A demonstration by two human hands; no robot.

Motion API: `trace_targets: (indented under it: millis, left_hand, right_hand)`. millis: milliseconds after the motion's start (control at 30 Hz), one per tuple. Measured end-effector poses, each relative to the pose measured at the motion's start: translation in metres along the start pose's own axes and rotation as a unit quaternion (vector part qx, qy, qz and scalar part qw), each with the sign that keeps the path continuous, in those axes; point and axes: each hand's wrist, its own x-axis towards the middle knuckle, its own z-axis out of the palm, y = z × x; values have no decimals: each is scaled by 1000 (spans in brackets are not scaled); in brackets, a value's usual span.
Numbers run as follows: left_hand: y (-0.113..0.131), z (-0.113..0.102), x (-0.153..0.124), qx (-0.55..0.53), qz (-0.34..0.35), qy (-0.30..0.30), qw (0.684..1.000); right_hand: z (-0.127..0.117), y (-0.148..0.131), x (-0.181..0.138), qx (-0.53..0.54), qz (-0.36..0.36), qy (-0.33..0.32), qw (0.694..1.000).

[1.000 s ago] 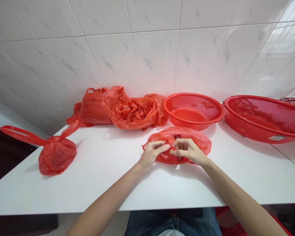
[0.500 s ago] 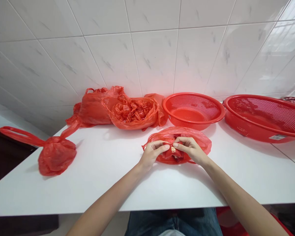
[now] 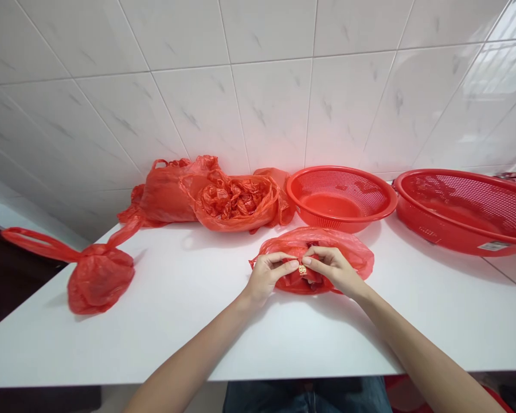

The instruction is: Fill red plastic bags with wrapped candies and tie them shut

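Note:
An open red plastic bag (image 3: 356,252) lies on the white table in front of me, with dark red pieces partly visible in it. Over it, my left hand (image 3: 269,274) and my right hand (image 3: 333,268) meet, thumbs and fingers pinched. Between them they hold a small red packet (image 3: 302,271) marked with a gold double-happiness character. Both hands are closed on its upper edge, my left from one side and my right from the other. Fingers cover part of the packet, so its full outline is hidden.
Behind stand a red round colander (image 3: 341,215) and, right of it, a larger red basket (image 3: 451,234). Filled red plastic bags (image 3: 167,198) lean near the tiled wall. A knotted red bag (image 3: 101,281) sits at the left of the white table (image 3: 176,321).
The whole view has shifted slightly, so everything sits a little lower. Both hands keep pinching the packet's upper edge, with only small finger movement.

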Motion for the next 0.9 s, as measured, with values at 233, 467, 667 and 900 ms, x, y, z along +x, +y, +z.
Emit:
trace_targets:
  millis: [233,467,667,900]
  left_hand:
    - [2,1,1,-27,20,23,999]
    - [2,2,1,-41,9,-13,999]
    - [3,3,0,-36,-11,-17,999]
    - [-1,0,1,-25,-20,-15,999]
  right_hand:
    - [0,2,1,-28,10,6,1000]
    - [1,2,2,-43,-8,-1,999]
    - [3,-1,2,-67,-11,9,998]
    - [4,0,1,-99,-30,9,995]
